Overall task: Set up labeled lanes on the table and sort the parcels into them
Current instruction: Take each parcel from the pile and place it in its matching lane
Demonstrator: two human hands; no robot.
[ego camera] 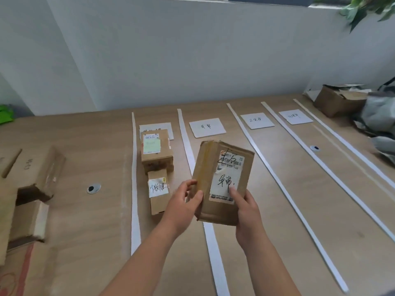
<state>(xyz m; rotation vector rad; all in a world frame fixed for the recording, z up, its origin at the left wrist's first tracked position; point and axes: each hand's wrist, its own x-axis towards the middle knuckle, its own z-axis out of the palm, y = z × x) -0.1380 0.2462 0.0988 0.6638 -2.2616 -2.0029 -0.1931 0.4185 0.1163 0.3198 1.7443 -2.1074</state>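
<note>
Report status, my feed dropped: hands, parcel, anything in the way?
Left hand and right hand grip flat parcel, off the table. Two boxes sit in leftmost lane. Nothing between parcel and second-lane card.

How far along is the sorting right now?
Done: tape strips mark the lanes, each with a label card. A bigger parcel and a smaller parcel lie in the leftmost lane. In hand: left hand and right hand hold a brown parcel. Left: placing it, then likely the box and grey bags far right.
</note>
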